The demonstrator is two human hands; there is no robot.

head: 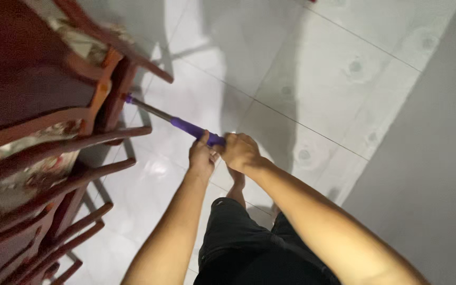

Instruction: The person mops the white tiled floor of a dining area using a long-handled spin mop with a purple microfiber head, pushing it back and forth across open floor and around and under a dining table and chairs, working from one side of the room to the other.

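Both hands sit near the middle of the frame, closed around the end of a long pole (175, 122). The left hand (202, 157) wraps the purple grip from below, fingers curled tight about it. The right hand (241, 151) clamps the very end of the same grip just beside it — the two hands touch, or nearly so, with no purple showing between them. Both forearms run down from the hands toward the bottom edge of the frame.

The pole slants up and to the left from the hands. Its near part is the purple grip; past that it turns to bare grey metal, then ends in a small purple collar at the left, where it slips in under the wooden chairs (54, 153). What lies at the far end of the pole is hidden behind a chair leg.

The chairs fill the left side of the frame — dark reddish wood, with rails and rungs stacked one above another, and patterned seat cushions showing between them. The floor (317, 89) is pale glossy tile with thin dark joints, and it takes up the middle and upper right. A plain grey wall (434, 158) runs down the right side. Below the hands, the person's dark shorts (249, 243) and one bare foot (237, 182) show against the tile.
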